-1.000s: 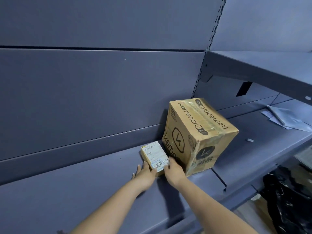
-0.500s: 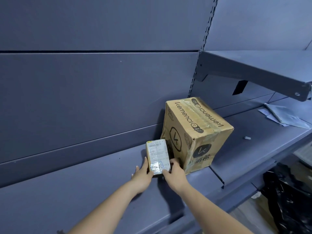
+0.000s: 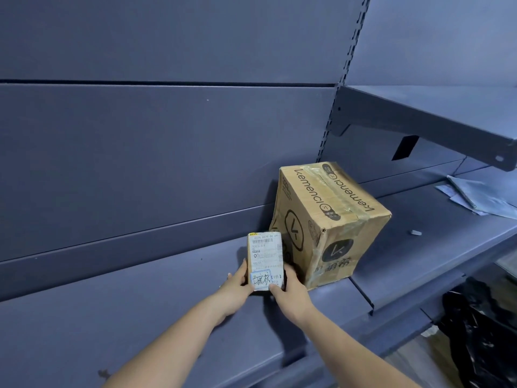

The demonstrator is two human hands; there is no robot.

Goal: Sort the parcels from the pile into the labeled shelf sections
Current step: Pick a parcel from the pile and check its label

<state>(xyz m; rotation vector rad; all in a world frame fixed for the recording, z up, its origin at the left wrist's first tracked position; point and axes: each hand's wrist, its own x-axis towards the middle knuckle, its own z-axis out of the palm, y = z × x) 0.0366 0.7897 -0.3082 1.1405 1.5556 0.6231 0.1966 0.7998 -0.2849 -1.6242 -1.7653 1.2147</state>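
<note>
Both hands are on the small parcel [image 3: 265, 261] here, standing it on end on the grey shelf [image 3: 156, 298], just beside the big cardboard box [image 3: 330, 222] and probably touching its left face, though that seam is hidden behind the parcel. The left hand [image 3: 235, 289] cups the left edge with its fingers curled round behind, and the right hand [image 3: 291, 292] clamps the right side, thumb pressed on the lower corner of the label. A two-sided grip like this looks meant to keep the narrow parcel upright and square while it settles, label facing out so it can be read at a glance. Tucking it against the box gives it something to lean on, which makes sense for a thing that would tip easily. The box itself sits against the back panel, taped top turned towards the camera. Off to the right, some papers [image 3: 475, 197] lie on the neighbouring shelf section, and a dark plastic bag [image 3: 481, 331] shows below. Hard to call: no section label is visible anywhere, the parcel's print is too fine to read, the far fingertips of both hands are hidden behind it, and the pile is out of frame.
</note>
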